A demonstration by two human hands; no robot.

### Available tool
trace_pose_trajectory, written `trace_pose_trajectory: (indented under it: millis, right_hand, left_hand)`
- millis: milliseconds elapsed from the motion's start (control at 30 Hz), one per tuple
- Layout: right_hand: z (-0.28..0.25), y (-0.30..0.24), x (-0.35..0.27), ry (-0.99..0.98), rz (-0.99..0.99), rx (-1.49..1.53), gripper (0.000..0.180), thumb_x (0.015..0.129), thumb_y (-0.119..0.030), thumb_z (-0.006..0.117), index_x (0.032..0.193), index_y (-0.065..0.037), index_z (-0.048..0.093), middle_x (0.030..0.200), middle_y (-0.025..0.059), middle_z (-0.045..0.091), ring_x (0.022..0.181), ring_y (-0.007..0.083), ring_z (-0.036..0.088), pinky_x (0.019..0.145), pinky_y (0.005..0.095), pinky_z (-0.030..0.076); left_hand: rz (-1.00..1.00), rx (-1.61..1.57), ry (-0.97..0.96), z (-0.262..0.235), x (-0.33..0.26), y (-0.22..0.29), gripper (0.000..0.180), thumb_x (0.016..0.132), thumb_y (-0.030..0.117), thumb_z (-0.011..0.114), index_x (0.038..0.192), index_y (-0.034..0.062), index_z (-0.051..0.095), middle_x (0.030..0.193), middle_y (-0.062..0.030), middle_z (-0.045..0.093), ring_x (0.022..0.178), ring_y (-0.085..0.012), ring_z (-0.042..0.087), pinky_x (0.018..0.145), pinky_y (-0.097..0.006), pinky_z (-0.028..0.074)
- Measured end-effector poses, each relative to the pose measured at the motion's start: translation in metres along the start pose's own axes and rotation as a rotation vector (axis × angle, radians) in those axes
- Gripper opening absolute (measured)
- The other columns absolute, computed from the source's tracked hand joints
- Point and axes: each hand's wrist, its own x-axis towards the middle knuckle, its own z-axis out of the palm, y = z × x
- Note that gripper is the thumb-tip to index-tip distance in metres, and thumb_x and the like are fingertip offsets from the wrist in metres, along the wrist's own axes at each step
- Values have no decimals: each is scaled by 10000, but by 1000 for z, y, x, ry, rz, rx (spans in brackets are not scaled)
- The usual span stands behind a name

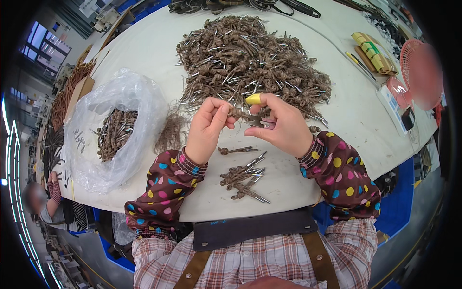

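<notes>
Between the thumb and fingers of my left hand (204,127) is a knotted brown cord (235,112). My right hand (288,126), with a yellow cover (253,99) on one finger, grips small thread snips (253,120); their blades are at the cord, and I cannot tell whether they touch it. Just beyond both hands rises a large pile of knotted brown cords (245,53) with shiny metal tips. Nearer to me lie a single knotted cord (238,150) and a small group of them (236,178). Cut brown thread scraps (171,131) lie left of my left hand.
A clear plastic bag (89,159) holding more knotted cords stands at the left. On the right are a yellow-green wrapped bundle (370,50), a pen (358,62) and a pink basket (411,50). Black straps (260,5) lie at the far edge. Another person (53,207) sits at far left.
</notes>
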Motion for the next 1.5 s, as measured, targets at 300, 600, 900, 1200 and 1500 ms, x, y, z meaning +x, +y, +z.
trace_pose_trajectory:
  millis: [300,600,900,1200,1500]
  right_hand:
    - [0,15,6,-108,360,444,241,805,-189,675,932,9,624,771,13,652,618,55,533,549,216,424]
    - [-9,5,7,-287,649,600,239,831,-230,642,940,-18,653,706,-8,646,559,12,448,497,179,354]
    - [-2,3,5,-105,514,433,216,828,-179,608,916,14,649,694,15,659,566,18,489,515,194,375]
    - [-8,15,7,-7,492,412,173,818,-136,600,889,20,625,648,32,656,566,33,538,521,195,403]
    - [8,8,-3,-16,343,244,171,845,-121,591,930,27,600,662,23,653,575,19,546,505,178,394]
  left_hand:
    - [707,955,32,-2,3,16,315,845,16,581,1149,46,505,834,-36,585,765,-169,578,889,-362,460]
    - [999,1250,70,-10,5,12,322,686,-12,689,975,130,668,762,-6,586,745,-182,582,887,-457,475]
    - [858,1194,-31,-7,8,11,107,754,79,629,859,94,616,811,-33,545,785,-224,556,879,-422,440]
    - [515,1243,-422,-18,-1,18,140,810,143,635,931,74,617,916,-88,563,857,-264,535,780,-348,421]
    - [615,1262,174,6,-5,20,194,754,163,707,933,121,643,934,-34,597,892,-212,556,968,-439,324]
